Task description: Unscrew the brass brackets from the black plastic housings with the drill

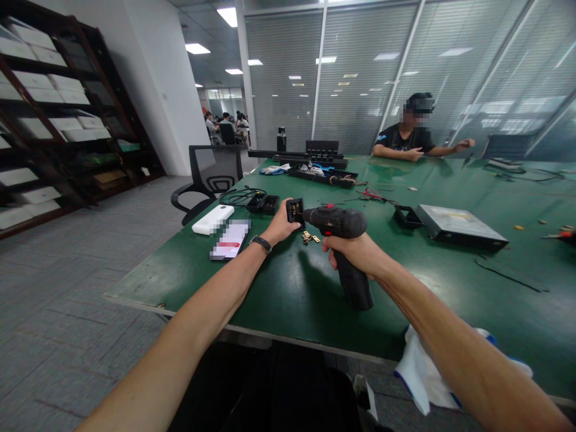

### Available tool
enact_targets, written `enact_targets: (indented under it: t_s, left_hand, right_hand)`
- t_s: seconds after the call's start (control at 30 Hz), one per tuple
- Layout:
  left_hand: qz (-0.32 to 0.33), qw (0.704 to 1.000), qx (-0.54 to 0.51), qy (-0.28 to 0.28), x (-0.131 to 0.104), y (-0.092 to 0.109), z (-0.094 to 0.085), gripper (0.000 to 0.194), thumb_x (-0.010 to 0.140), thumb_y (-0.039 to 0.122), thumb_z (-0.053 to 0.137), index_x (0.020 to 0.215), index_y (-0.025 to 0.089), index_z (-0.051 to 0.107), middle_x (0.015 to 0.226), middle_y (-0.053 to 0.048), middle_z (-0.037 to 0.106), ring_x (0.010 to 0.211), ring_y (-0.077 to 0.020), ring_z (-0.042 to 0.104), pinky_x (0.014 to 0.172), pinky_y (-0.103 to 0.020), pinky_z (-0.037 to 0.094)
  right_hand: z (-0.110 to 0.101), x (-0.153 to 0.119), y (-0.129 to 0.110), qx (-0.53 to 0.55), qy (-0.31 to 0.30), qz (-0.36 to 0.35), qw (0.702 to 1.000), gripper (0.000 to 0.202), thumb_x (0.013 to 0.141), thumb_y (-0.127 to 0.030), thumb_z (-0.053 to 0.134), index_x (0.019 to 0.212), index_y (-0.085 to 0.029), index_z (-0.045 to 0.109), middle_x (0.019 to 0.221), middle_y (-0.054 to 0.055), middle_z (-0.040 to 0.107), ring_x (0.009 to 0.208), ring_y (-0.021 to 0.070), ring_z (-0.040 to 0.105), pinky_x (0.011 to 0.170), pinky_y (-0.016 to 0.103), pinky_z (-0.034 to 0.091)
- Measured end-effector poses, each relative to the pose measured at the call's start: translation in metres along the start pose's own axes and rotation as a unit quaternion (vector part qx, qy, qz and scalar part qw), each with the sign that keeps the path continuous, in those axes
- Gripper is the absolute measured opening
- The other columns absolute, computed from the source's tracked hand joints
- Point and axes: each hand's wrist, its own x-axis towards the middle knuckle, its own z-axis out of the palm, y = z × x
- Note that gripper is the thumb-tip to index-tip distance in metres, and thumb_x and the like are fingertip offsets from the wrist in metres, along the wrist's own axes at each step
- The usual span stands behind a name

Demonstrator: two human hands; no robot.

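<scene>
Wrapped round the handle of a power drill (347, 219), the right hand (348, 251) aims it leftward as I look through the head view, while the left hand (279, 224) grasps a small black box (296, 213) just before the drill's nose; I cannot tell whether the box rests on the green table (270, 294) or the bit touches it. As I judge it, a catching bit could twist the box from those fingers; a slipping tip could strike the left thumb, and a knock could scatter the brass-coloured pieces (309, 238) lying just below.
</scene>
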Motion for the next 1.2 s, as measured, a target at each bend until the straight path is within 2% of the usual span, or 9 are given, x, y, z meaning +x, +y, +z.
enact_targets:
  t_s: [0.17, 0.4, 0.67, 0.9, 1.2]
  left_hand:
    - [0.000, 1.000, -0.010, -0.008, 0.0005, -0.0011, 0.0004, 0.093, 0.071, 0.009, 0.079, 0.155, 0.014, 0.039, 0.150, -0.020, 0.060, 0.142, -0.0341, 0.061, 0.130, -0.053, 0.042]
    - [0.003, 1.000, -0.016, 0.001, 0.0019, -0.0021, 0.0017, 0.094, 0.068, 0.007, 0.080, 0.152, 0.016, 0.041, 0.149, -0.017, 0.060, 0.142, -0.0334, 0.061, 0.130, -0.052, 0.042]
    - [-0.005, 1.000, -0.015, -0.002, 0.0008, 0.0011, 0.0012, 0.095, 0.069, 0.008, 0.080, 0.155, 0.013, 0.040, 0.149, -0.017, 0.060, 0.143, -0.0333, 0.061, 0.131, -0.053, 0.042]
    - [-0.004, 1.000, -0.014, -0.001, 0.0000, 0.0027, 0.0005, 0.092, 0.069, 0.007, 0.081, 0.153, 0.017, 0.044, 0.148, -0.015, 0.061, 0.141, -0.0321, 0.061, 0.131, -0.052, 0.042]
    - [-0.012, 1.000, -0.019, -0.006, -0.0010, 0.0032, 0.0003, 0.094, 0.071, 0.008, 0.080, 0.156, 0.016, 0.041, 0.148, -0.016, 0.061, 0.142, -0.0327, 0.061, 0.130, -0.052, 0.042]
  right_hand:
    - [0.0004, -0.0004, -0.0007, 0.002, 0.004, 0.006, 1.000, 0.008, 0.068, -0.029, 0.071, 0.070, -0.022, 0.068, 0.045, 0.001, 0.065, 0.039, 0.0154, 0.055, 0.040, 0.025, 0.041]
    - [0.0003, 0.0000, -0.0007, 0.002, 0.003, 0.000, 1.000, 0.006, 0.068, -0.026, 0.072, 0.068, -0.023, 0.067, 0.046, 0.000, 0.064, 0.041, 0.0161, 0.057, 0.042, 0.026, 0.046]
    - [0.0003, -0.0022, -0.0050, -0.002, 0.008, 0.010, 1.000, 0.004, 0.070, -0.025, 0.071, 0.071, -0.022, 0.068, 0.046, 0.002, 0.065, 0.040, 0.0161, 0.056, 0.042, 0.026, 0.045]
    - [0.0019, -0.0024, -0.0048, -0.002, 0.016, 0.009, 1.000, 0.007, 0.072, -0.023, 0.072, 0.069, -0.023, 0.066, 0.047, 0.000, 0.063, 0.040, 0.0162, 0.057, 0.042, 0.026, 0.044]
    - [0.0001, -0.0031, -0.0038, -0.005, 0.014, 0.011, 1.000, 0.004, 0.073, -0.024, 0.073, 0.072, -0.021, 0.072, 0.049, 0.002, 0.066, 0.041, 0.0166, 0.058, 0.043, 0.027, 0.045]
